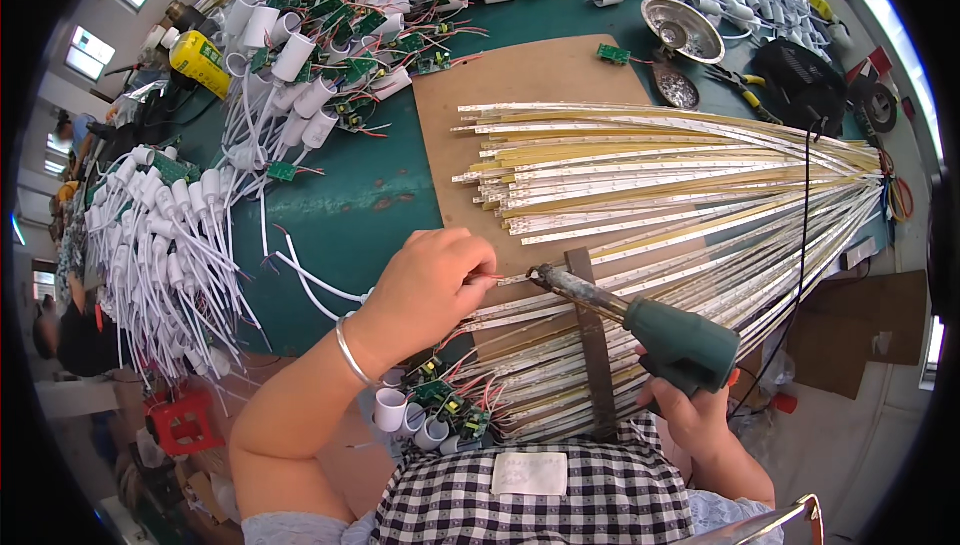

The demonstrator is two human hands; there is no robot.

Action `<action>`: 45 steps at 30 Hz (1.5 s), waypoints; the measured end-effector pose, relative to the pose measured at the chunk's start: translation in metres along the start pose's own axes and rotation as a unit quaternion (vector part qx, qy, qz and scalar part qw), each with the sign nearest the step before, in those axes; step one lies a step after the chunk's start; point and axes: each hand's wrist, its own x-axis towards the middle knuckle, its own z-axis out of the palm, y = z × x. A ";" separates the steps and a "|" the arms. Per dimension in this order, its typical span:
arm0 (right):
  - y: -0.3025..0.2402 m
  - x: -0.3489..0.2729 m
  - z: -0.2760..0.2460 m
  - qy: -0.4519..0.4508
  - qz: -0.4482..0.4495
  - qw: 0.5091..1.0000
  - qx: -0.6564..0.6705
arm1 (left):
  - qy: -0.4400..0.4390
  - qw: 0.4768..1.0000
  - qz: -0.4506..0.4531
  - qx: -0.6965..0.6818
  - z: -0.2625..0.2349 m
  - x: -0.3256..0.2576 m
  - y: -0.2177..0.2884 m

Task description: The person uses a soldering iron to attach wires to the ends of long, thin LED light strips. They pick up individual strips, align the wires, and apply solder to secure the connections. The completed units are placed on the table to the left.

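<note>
Two hands at frame centre. Left hand (430, 285) pinches a thin wire end against the LED strip (520, 275). Right hand (700, 415), lower right, grips the soldering iron (640, 320); its tip touches the strip just right of the left fingertips.

The green surface (370, 195) carries a brown board (520, 85) under fanned light strips (680, 175), heaps of white sockets with small circuit boards (310, 55), a metal dish (683, 28) and pliers (745, 85).
</note>
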 end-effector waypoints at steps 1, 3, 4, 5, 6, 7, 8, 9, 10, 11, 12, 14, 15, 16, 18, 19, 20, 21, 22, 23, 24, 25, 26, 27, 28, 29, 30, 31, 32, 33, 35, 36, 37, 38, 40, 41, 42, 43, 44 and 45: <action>0.001 0.000 0.000 0.001 -0.002 1.000 -0.001 | -0.011 1.000 -0.009 -0.020 -0.005 -0.001 0.001; 0.000 0.001 0.000 0.001 -0.006 1.000 -0.002 | -0.020 0.999 -0.005 -0.028 -0.009 -0.004 -0.001; 0.000 0.001 0.000 0.002 -0.006 1.000 -0.002 | -0.020 1.000 0.010 -0.016 -0.008 -0.006 -0.003; 0.000 0.001 0.000 0.004 -0.005 1.000 -0.001 | -0.020 0.999 0.025 -0.005 -0.008 -0.008 -0.003; 0.000 0.001 0.000 0.006 -0.003 1.000 0.000 | -0.017 1.000 0.024 0.002 -0.007 -0.009 -0.003; 0.001 0.001 0.000 0.005 -0.006 1.000 -0.002 | -0.015 1.000 0.023 0.009 -0.006 -0.009 -0.002; 0.000 0.001 -0.001 0.004 -0.008 1.000 -0.006 | -0.012 1.000 0.022 0.015 -0.004 -0.009 -0.001; 0.000 0.001 -0.001 0.003 -0.010 1.000 -0.009 | -0.008 1.000 0.019 0.019 -0.003 -0.009 -0.001; 0.000 0.001 -0.001 0.004 -0.012 1.000 -0.013 | -0.004 1.000 0.015 0.022 -0.001 -0.008 -0.002; -0.001 0.002 -0.001 0.005 -0.015 1.000 -0.016 | 0.000 1.000 0.012 0.027 0.000 -0.008 -0.002; -0.001 0.002 -0.001 0.006 -0.018 1.000 -0.020 | 0.002 1.000 0.016 0.026 0.001 -0.007 -0.003; -0.004 0.002 0.000 0.007 -0.018 1.000 -0.018 | 0.007 0.999 0.024 0.023 0.002 -0.006 -0.004; -0.005 0.003 0.000 0.007 -0.018 1.000 -0.018 | 0.005 0.999 0.024 0.021 0.002 -0.006 -0.005; -0.005 0.002 0.001 0.004 -0.021 1.000 -0.013 | 0.004 1.000 0.024 0.019 0.002 -0.006 -0.006; -0.005 0.002 0.001 -0.004 -0.027 1.000 -0.005 | 0.006 1.000 0.023 0.016 0.002 -0.006 -0.007; -0.004 0.003 0.001 -0.012 -0.048 0.998 -0.032 | 0.008 1.000 0.023 0.016 0.003 -0.006 -0.007; -0.002 0.004 0.001 -0.018 -0.069 0.996 -0.059 | 0.009 1.000 0.024 0.015 0.003 -0.006 -0.007; -0.004 0.005 0.002 -0.018 -0.061 0.995 -0.074 | 0.009 1.000 0.024 0.016 0.003 -0.006 -0.007; -0.006 0.005 0.003 -0.017 -0.053 0.994 -0.089 | 0.009 1.000 0.025 0.016 0.003 -0.006 -0.007; -0.015 0.006 0.008 -0.009 -0.017 0.996 -0.092 | 0.008 1.000 0.025 0.017 0.003 -0.006 -0.007; -0.019 0.006 0.010 -0.001 0.020 0.995 -0.096 | 0.012 0.999 0.026 0.023 0.003 -0.006 -0.007; -0.019 0.006 0.010 -0.004 0.008 0.993 -0.119 | 0.015 0.999 0.026 0.029 0.003 -0.006 -0.007; -0.018 0.007 0.010 -0.007 -0.005 0.990 -0.141 | 0.019 0.999 0.027 0.035 0.004 -0.006 -0.007; -0.017 0.007 0.010 -0.010 -0.017 0.986 -0.164 | 0.021 0.999 0.026 0.043 0.004 -0.007 -0.007; -0.016 0.008 0.011 -0.010 -0.024 0.986 -0.164 | 0.023 0.998 0.025 0.050 0.004 -0.007 -0.006; -0.016 0.009 0.012 -0.010 -0.032 0.986 -0.164 | 0.025 0.998 0.024 0.058 0.004 -0.007 -0.006; -0.015 0.009 0.012 -0.010 -0.039 0.986 -0.163 | 0.025 0.998 0.024 0.061 0.004 -0.007 -0.006; -0.014 0.010 0.012 -0.012 -0.044 0.985 -0.169 | 0.026 0.997 0.024 0.064 0.004 -0.007 -0.006; -0.014 0.009 0.012 -0.014 -0.050 0.983 -0.175 | 0.026 0.997 0.024 0.068 0.004 -0.006 -0.005; -0.014 0.009 0.012 -0.015 -0.055 0.982 -0.181 | 0.026 0.997 0.023 0.068 0.003 -0.006 -0.005; -0.016 0.010 0.012 -0.017 -0.068 0.978 -0.195 | 0.025 0.997 0.022 0.070 0.003 -0.006 -0.004; -0.017 0.011 0.012 -0.017 -0.074 0.976 -0.203 | 0.024 0.997 0.021 0.069 0.003 -0.006 -0.004; -0.018 0.011 0.013 -0.015 -0.072 0.977 -0.200 | 0.024 0.997 0.021 0.069 0.003 -0.006 -0.004; -0.019 0.011 0.013 -0.013 -0.070 0.978 -0.197 | 0.023 0.997 0.021 0.068 0.003 -0.006 -0.005; -0.020 0.012 0.014 -0.011 -0.071 0.977 -0.200 | 0.023 0.997 0.022 0.068 0.004 -0.006 -0.005; -0.020 0.012 0.014 -0.012 -0.077 0.976 -0.204 | 0.024 0.997 0.022 0.069 0.004 -0.006 -0.006; -0.019 0.012 0.014 -0.014 -0.082 0.975 -0.208 | 0.024 0.997 0.020 0.069 0.004 -0.006 -0.006; -0.019 0.013 0.013 -0.021 -0.091 0.973 -0.213 | 0.025 0.997 0.019 0.069 0.004 -0.006 -0.006; -0.018 0.014 0.011 -0.028 -0.100 0.970 -0.219 | 0.025 0.997 0.018 0.068 0.004 -0.006 -0.006; -0.018 0.015 0.010 -0.035 -0.108 0.968 -0.224 | 0.022 0.997 0.017 0.069 0.004 -0.006 -0.005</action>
